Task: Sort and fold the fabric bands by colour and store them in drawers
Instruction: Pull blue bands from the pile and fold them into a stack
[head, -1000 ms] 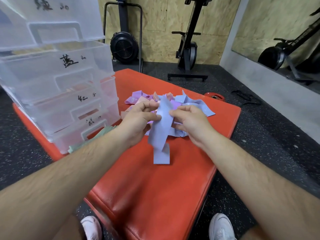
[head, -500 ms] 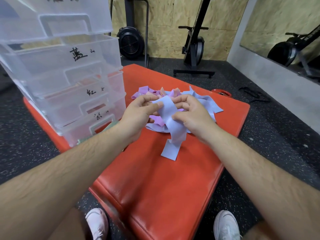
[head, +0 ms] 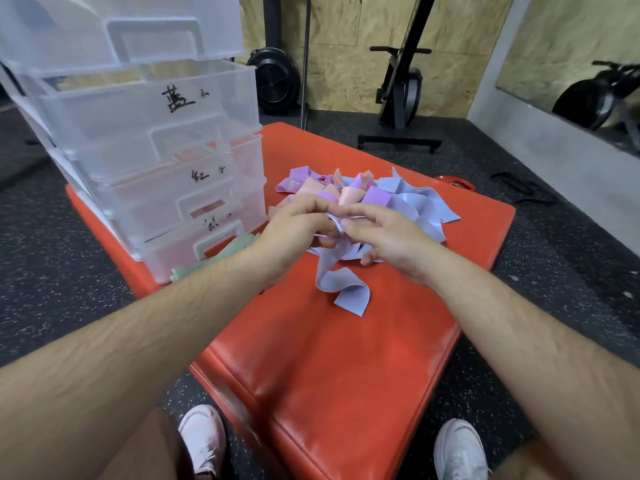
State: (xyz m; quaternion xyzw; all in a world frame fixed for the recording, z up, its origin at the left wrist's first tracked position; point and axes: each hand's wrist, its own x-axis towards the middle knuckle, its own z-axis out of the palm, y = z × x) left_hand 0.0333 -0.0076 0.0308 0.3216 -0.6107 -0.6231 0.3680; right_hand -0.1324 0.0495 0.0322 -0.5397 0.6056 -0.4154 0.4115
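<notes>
My left hand (head: 294,230) and right hand (head: 384,237) are close together, fingertips almost meeting. Each pinches the upper part of one blue band (head: 346,292) just in front of the heap.

Under everything lies the red mat (head: 346,375). Its bare stretch near me is a flat place to press a fold, so I'd lay the band there rather than fold it in the air.

The clear drawer stack (head: 104,188) stands on the mat's left side. The drawer marked 蓝 (head: 156,109), blue, is my guess for this colour. I cannot tell whether it is pulled out, so I'd expect to free one hand for its handle.

The mixed pile (head: 363,192) of pink, purple and blue bands sits right behind my fingers, and I should lift clear so no neighbour drags along.

The band's tail curls loosely on the mat and looks twisted. I'd smooth it flat, match the ends, then crease.
</notes>
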